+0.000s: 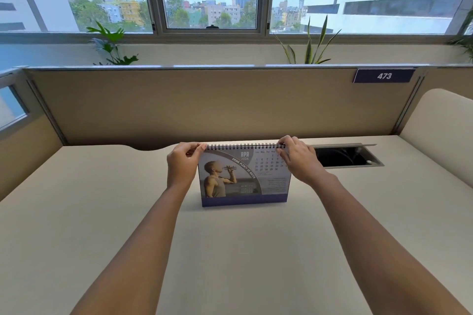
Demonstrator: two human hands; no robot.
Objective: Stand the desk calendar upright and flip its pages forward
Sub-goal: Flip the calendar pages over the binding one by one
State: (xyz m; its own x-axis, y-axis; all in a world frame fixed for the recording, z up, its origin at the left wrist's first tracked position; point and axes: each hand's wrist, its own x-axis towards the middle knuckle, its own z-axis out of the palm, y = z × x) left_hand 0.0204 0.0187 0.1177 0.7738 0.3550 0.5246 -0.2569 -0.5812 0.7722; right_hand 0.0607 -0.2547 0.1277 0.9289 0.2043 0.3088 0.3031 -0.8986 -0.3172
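The desk calendar stands upright on the beige desk, its spiral binding along the top. The page facing me reads APR 2026, with a picture of a person drinking from a bottle. My left hand pinches the top left corner at the spiral. At the top right corner my right hand grips the binding, its fingers covering part of the date grid. Both forearms reach in from the bottom of the view.
An open cable tray with a raised metal lid is set into the desk just right of the calendar. A tan partition closes the back, with a "473" plate. Plants and windows lie beyond it.
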